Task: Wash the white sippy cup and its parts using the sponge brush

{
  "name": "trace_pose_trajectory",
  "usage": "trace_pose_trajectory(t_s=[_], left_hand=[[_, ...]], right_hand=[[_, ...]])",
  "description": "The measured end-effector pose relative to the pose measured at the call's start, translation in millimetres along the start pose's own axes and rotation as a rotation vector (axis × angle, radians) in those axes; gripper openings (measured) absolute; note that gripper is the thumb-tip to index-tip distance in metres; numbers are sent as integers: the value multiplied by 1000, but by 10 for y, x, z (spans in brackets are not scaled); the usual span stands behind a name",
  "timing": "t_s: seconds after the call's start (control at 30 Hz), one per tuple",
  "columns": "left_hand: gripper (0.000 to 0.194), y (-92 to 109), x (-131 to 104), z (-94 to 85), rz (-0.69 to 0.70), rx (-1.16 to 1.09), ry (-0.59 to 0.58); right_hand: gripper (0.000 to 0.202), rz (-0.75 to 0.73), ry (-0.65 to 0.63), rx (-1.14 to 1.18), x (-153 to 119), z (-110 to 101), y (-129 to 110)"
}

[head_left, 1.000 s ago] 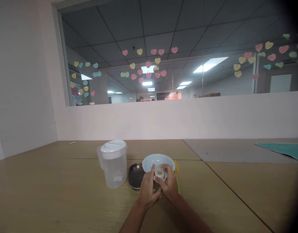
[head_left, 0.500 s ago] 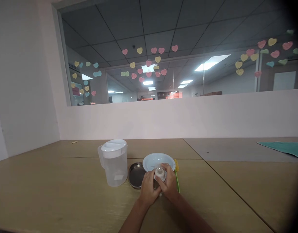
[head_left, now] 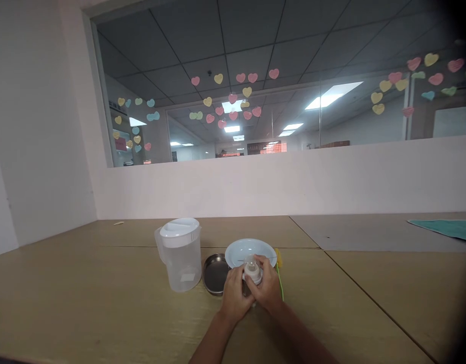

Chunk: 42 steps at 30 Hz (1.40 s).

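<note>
Between my two hands is a baby bottle (head_left: 252, 273) with a white collar and a clear domed cap over its top. My left hand (head_left: 235, 296) is closed around its left side, and my right hand (head_left: 268, 288) grips the right side with the thumb across the front. The hands hide most of the bottle's lower body. Just behind them sits a pale blue bowl (head_left: 242, 246). A round dark metal pan (head_left: 215, 274) lies to the left of my left hand. Beside my right hand is a brush (head_left: 280, 273) with a yellow head and a thin green handle.
A clear plastic pitcher (head_left: 184, 265) with a white lid stands left of the pan. Far right, a teal cloth (head_left: 449, 228) lies on the table (head_left: 103, 303). A low wall (head_left: 255, 187) with a window above it, dotted with heart-shaped notes, borders the table's back.
The whole view has shifted slightly, so things appear a little further right. Both hands keep hold of the bottle in nearly the same pose.
</note>
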<state>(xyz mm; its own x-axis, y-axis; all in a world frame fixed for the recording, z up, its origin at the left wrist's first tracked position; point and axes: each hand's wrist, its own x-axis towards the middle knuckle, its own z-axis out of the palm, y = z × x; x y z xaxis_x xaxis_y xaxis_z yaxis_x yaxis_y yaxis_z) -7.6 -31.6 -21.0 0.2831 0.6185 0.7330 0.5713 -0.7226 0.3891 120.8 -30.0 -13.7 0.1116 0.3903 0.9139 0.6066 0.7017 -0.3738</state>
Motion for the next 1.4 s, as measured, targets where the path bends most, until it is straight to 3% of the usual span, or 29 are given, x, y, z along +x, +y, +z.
trace_pose_trajectory(t_s=[0.77,1.4], left_hand=[[49,10,-9,12,-14,21,-3],[48,32,-1,8,-28,26,-9]], right_hand=[[40,1,-11,16,6,-6,5],[45,98,-55,135,-10,-15,53]])
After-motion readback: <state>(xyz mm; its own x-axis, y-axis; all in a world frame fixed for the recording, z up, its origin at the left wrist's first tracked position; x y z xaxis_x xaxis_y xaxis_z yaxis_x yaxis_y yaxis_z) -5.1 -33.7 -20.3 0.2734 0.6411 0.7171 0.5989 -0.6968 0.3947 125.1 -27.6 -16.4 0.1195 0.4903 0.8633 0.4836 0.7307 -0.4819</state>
